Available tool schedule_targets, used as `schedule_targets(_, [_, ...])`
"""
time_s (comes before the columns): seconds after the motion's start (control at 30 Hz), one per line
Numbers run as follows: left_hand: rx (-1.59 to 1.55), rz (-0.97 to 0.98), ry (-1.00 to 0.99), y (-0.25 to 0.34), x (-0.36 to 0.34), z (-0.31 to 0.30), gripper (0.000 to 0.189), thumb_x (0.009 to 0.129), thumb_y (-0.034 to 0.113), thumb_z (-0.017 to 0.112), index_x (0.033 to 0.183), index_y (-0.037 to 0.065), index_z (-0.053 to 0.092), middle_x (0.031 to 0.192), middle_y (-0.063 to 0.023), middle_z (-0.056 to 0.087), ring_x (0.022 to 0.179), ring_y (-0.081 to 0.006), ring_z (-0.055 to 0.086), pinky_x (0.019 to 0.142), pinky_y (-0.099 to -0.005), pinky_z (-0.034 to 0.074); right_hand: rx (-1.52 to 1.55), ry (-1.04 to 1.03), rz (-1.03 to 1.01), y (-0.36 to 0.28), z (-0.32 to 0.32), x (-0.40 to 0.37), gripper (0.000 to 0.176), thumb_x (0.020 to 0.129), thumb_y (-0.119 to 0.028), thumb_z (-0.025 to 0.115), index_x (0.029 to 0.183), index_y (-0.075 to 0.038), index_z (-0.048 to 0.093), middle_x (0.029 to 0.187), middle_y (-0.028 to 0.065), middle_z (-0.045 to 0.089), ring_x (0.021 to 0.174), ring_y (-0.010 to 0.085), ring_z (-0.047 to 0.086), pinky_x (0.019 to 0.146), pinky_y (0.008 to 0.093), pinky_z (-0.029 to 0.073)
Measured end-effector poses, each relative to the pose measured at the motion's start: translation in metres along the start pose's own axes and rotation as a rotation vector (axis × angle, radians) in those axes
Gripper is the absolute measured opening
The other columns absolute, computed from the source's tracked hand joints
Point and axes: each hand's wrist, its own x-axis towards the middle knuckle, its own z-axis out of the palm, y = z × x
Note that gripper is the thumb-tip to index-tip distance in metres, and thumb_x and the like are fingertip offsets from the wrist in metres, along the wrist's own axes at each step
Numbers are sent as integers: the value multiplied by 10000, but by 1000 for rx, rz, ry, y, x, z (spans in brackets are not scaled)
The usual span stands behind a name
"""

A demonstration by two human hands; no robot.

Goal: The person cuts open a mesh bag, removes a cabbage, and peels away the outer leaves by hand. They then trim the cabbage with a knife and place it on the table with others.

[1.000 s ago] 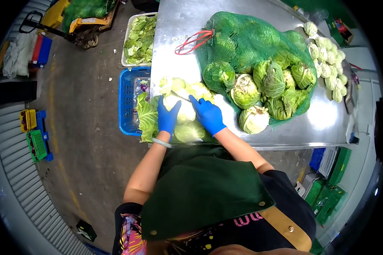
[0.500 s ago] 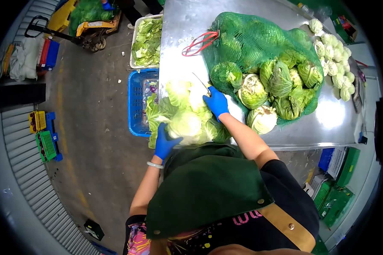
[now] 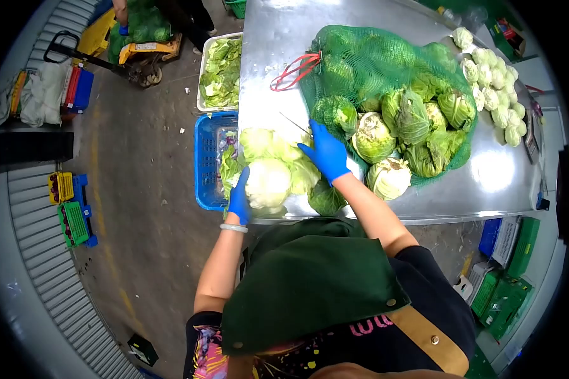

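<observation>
A pale green cabbage (image 3: 267,183) sits near the front left edge of the metal table, with loose outer leaves (image 3: 257,143) behind it and a darker leaf (image 3: 327,199) to its right. My left hand (image 3: 238,201), in a blue glove, lies along the cabbage's left side with fingers stretched out. In my gloved right hand (image 3: 328,153) is a knife (image 3: 292,120); its thin blade points away to the left, above the leaves, and the handle is hidden. Beside that hand, several untrimmed cabbages (image 3: 374,136) spill from a green mesh sack (image 3: 373,57).
A blue basket (image 3: 207,161) and a white crate of leaves (image 3: 202,95) stand against the table's left side. Pale trimmed cabbages (image 3: 498,79) are piled at the right end, near a dark flat device (image 3: 532,144). Another person (image 3: 186,16) stands by a pallet truck (image 3: 146,50).
The large leaf near my left hand has shifted left, toward the basket. My left hand's thumb no longer spreads across the cabbage's front. My right hand has turned slightly, with the knife still in it.
</observation>
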Motion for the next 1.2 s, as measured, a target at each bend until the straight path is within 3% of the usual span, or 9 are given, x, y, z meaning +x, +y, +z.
schedule_targets(0.07, [-329, 10, -114, -11, -5, 23, 632, 955, 547, 521, 1393, 92, 508, 1335, -121, 590, 1183, -291, 598, 997, -482, 501, 196, -88, 61, -19, -20, -19, 573, 844, -395, 717, 1303, -93, 556, 1047, 153, 646, 882, 327, 663, 761, 416, 535])
schedule_targets(0.17, [-598, -26, -296, -29, -8, 53, 628, 963, 543, 504, 1428, 122, 471, 1401, -125, 534, 1229, -297, 562, 1040, -475, 466, 493, -318, 245, -22, -14, -45, 647, 812, -459, 754, 1316, -95, 572, 1120, 131, 621, 902, 265, 647, 821, 375, 521])
schedule_targets(0.23, [-598, -114, -169, -34, -12, 55, 636, 966, 514, 521, 1442, 99, 445, 1436, -129, 497, 1247, -299, 545, 1053, -451, 451, 520, -163, 154, -8, 3, -53, 664, 792, -462, 773, 1310, -94, 577, 1073, 115, 629, 924, 240, 629, 840, 366, 511])
schedule_targets(0.37, [124, 226, 196, -35, -2, 38, 806, 847, 332, 764, 1472, 23, 359, 1495, -175, 400, 1346, -343, 432, 1093, -454, 397, 549, -335, 363, 19, -2, -43, 681, 793, -445, 775, 1324, -78, 559, 1096, 118, 624, 927, 232, 603, 853, 355, 499])
schedule_targets(0.43, [1188, 924, -81, -17, 7, 44, 1056, 693, 374, 874, 1513, 55, 289, 1524, -257, 315, 1375, -383, 388, 1116, -465, 363, 534, -295, 217, 18, -1, -45, 684, 794, -448, 773, 1328, -78, 558, 1121, 113, 630, 934, 216, 606, 843, 350, 500])
schedule_targets(0.47, [1282, 829, 3, -18, 5, 56, 1228, 592, 452, 914, 1529, 42, 234, 1533, -279, 276, 1413, -412, 319, 1135, -463, 337, 492, -219, 133, 15, -1, -45, 613, 828, -433, 736, 1323, -110, 576, 1109, 113, 651, 913, 235, 635, 819, 352, 510])
schedule_targets(0.6, [1226, 649, -8, -1, 22, 72, 1250, 571, 498, 914, 1520, 31, 248, 1521, -273, 299, 1414, -404, 320, 1128, -458, 348, 262, -89, -22, 7, -26, -46, 393, 942, -330, 588, 1314, -205, 603, 950, 93, 675, 828, 313, 667, 733, 391, 527])
schedule_targets(0.97, [1322, 515, 126, 0, 25, 105, 1272, 567, 507, 914, 1502, -33, 241, 1458, -266, 363, 1335, -392, 427, 1077, -434, 417, -225, -78, -172, 13, -4, -54, 494, 921, -190, 539, 1410, -260, 518, 776, 71, 591, 692, 261, 640, 570, 403, 506])
schedule_targets(1.2, [1238, 568, 211, -15, 20, 99, 1274, 581, 478, 917, 1502, -41, 207, 1470, -274, 325, 1329, -410, 412, 1088, -449, 397, -74, -44, -58, 14, 12, -40, 394, 976, -241, 482, 1363, -234, 549, 841, 116, 639, 738, 303, 655, 612, 426, 521])
